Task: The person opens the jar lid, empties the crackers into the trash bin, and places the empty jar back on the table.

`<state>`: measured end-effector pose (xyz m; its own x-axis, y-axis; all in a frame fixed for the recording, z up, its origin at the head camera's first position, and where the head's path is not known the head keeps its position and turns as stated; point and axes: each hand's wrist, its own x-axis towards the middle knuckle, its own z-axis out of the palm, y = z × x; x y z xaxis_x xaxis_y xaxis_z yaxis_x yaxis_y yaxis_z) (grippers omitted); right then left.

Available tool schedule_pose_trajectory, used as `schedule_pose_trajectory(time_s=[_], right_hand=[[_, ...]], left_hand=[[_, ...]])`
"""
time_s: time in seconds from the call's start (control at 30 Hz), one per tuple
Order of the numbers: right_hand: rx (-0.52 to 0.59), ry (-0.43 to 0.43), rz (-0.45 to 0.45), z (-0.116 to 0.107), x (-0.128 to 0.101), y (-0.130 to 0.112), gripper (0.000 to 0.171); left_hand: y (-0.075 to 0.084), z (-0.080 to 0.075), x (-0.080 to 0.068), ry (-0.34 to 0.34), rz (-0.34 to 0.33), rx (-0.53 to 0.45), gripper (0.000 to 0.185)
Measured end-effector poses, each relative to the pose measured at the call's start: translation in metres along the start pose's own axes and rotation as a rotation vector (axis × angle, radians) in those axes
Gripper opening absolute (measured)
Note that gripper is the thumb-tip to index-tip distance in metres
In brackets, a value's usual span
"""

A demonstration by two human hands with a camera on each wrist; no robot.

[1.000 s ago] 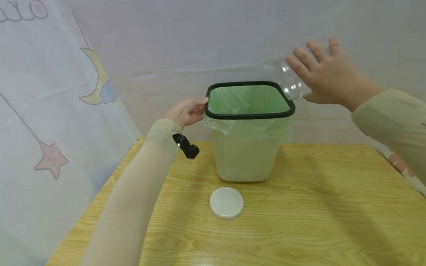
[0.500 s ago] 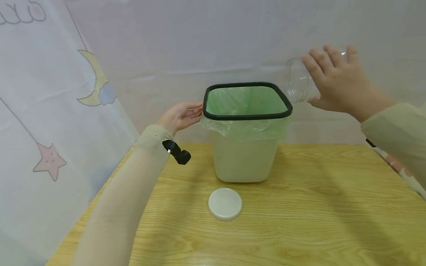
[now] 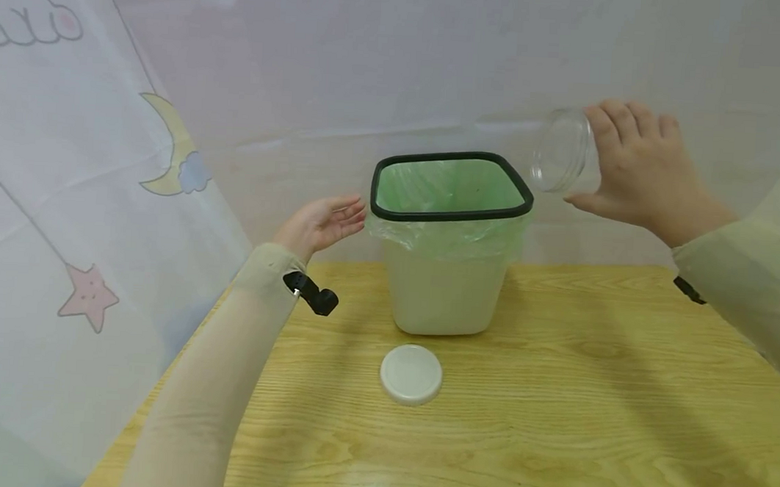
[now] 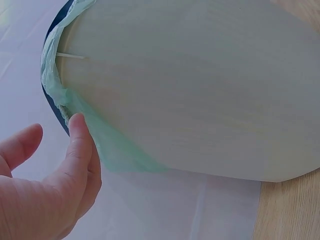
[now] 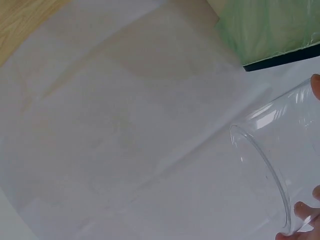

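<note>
A white bin (image 3: 443, 290) with a black rim (image 3: 449, 216) and a green liner stands at the back of the wooden table (image 3: 554, 399). My right hand (image 3: 639, 172) holds a clear empty jar (image 3: 560, 158) tilted in the air, just right of the bin's top; the jar's mouth (image 5: 262, 177) fills the right wrist view. My left hand (image 3: 321, 221) hovers open beside the bin's left rim, fingers relaxed. In the left wrist view the thumb (image 4: 82, 145) lies close to the green liner (image 4: 107, 145). A white round lid (image 3: 412, 374) lies on the table in front of the bin.
A pale curtain with a moon (image 3: 170, 151) and a star (image 3: 89, 298) hangs at the left. A white sheet covers the wall behind the table.
My right hand has carried the jar to the right, away from the bin's corner. My left hand has let go of the rim and drawn back a little.
</note>
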<state>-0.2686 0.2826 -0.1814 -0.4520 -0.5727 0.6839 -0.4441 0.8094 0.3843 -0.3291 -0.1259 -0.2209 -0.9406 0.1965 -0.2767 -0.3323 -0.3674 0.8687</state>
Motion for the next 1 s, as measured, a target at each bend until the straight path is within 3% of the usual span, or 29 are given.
schedule_pose_trajectory(time_s=[0.1,0.6,1.0], right_hand=[[0.027,0.007,0.05,0.001,-0.004,-0.002,0.103],[0.128,0.126,0.183,0.01,-0.021,-0.009,0.121],[0.187,0.109,0.291,0.008,-0.033,-0.014,0.122]], left_hand=[[-0.002,-0.002,-0.004,-0.011,0.003,0.011,0.051],[-0.012,-0.007,-0.013,-0.041,0.016,0.02,0.044],[-0.016,-0.015,-0.02,-0.054,0.008,-0.005,0.046]])
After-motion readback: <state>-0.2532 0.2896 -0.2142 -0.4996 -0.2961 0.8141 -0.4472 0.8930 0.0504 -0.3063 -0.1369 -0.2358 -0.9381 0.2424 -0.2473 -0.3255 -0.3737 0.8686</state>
